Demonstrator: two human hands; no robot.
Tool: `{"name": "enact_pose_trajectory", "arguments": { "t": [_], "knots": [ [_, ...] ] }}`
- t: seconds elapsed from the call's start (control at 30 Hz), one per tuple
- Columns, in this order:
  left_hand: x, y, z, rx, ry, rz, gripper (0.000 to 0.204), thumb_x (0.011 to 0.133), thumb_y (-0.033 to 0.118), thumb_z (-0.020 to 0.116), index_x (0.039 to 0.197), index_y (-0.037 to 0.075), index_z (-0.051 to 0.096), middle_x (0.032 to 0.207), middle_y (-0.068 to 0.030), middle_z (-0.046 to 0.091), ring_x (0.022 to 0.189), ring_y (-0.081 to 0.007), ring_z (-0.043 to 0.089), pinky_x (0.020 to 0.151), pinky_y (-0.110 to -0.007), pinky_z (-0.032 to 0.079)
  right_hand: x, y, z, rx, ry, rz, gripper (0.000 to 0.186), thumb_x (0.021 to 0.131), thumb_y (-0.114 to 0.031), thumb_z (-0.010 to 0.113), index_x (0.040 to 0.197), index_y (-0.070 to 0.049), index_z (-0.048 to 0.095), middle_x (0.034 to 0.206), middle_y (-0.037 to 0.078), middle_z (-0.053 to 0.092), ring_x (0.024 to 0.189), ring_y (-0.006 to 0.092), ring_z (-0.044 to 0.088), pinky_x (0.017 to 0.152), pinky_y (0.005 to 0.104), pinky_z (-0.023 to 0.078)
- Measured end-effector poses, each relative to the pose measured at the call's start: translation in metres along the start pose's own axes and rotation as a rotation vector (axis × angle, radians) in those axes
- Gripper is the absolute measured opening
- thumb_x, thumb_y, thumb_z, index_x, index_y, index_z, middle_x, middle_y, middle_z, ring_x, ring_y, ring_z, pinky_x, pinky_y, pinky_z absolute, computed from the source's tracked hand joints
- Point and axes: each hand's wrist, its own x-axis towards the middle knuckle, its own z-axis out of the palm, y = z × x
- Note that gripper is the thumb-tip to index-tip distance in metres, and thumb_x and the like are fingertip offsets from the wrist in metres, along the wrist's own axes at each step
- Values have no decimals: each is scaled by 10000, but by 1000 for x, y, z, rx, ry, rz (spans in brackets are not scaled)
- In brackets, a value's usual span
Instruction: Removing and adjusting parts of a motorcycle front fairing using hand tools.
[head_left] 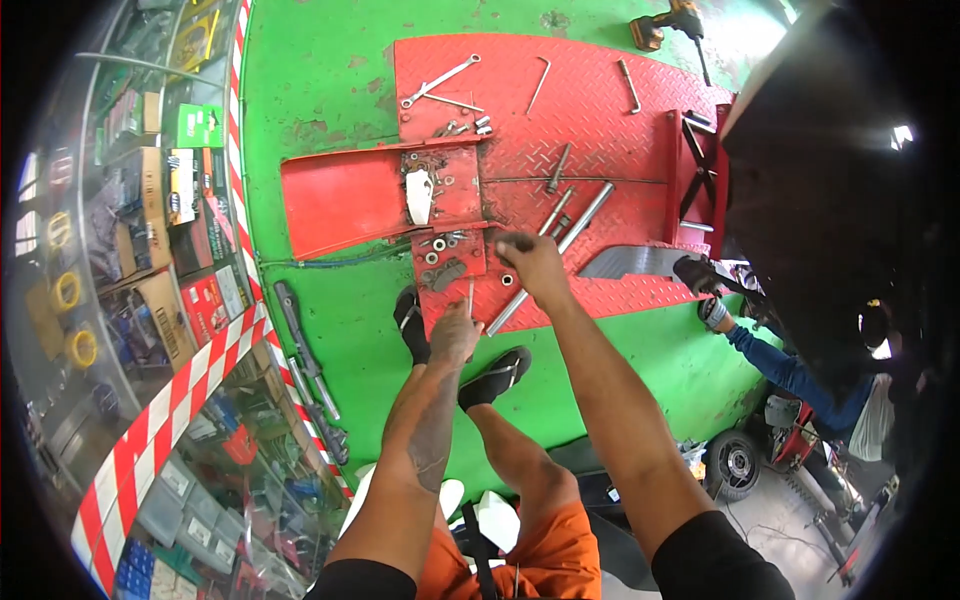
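Note:
My left hand [457, 335] is closed round a thin metal rod [471, 292], which sticks up from the fist toward the red lift platform [610, 130]. What kind of tool it is does not show. Farther up and to the right, my right hand [533, 262] hovers over the platform with its fingers curled together; whatever they may hold is hidden. A long silver tube [585, 225] lies slantwise beside that hand, with a shorter metal shaft [556, 212] near it. Nuts and washers [438, 244] and a flat dark piece [449, 272] rest on the corner close to my left hand.
A combination wrench [440, 82], a hex key [540, 84] and a cordless drill [672, 22] lie farther off. At right, a co-worker's gloved hand [712, 312] is near a dark motorcycle. A glass display case [150, 330] edged with red-white tape stands left.

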Motion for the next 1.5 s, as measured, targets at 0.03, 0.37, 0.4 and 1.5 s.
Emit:
{"name": "enact_pose_trajectory", "arguments": {
  "t": [0.03, 0.37, 0.4, 1.5],
  "knots": [
    [14, 15, 7, 63, -33, 29, 491, 798, 240, 732, 1165, 33, 481, 994, -201, 612, 886, -357, 663, 747, -451, 545, 25, 5, 1, -50, 43, -105, 212, 874, -114, 673, 1032, 25, 699, 845, 99, 708, 739, 155, 664, 671, 294, 530],
    [15, 7, 1, 114, -41, 178, 506, 807, 238, 737, 1211, 79, 476, 1134, -179, 557, 939, -349, 648, 779, -427, 559, 112, -1, 74, -694, 20, -163, 191, 832, -138, 661, 993, -53, 720, 964, 209, 695, 870, 372, 684, 809, 436, 558],
    [9, 1, -4, 33, -64, 200, 494, 805, 230, 737, 1212, 81, 499, 1091, -169, 575, 943, -343, 646, 789, -424, 553, 106, 0, 76, -701, 38, -150, 191, 832, -138, 661, 993, -53, 720, 964, 209, 695, 870, 372, 684, 809, 436, 558],
    [-114, -52, -92, -200, -46, 50, 676, 721, 67, 800, 1331, 36, 509, 1149, -174, 616, 871, -234, 661, 728, -358, 545, -431, 154, -168, -364, 53, 395, 452, 774, -304, 774, 1096, -34, 609, 1033, 128, 647, 990, 252, 633, 860, 370, 509]
  ]
}}
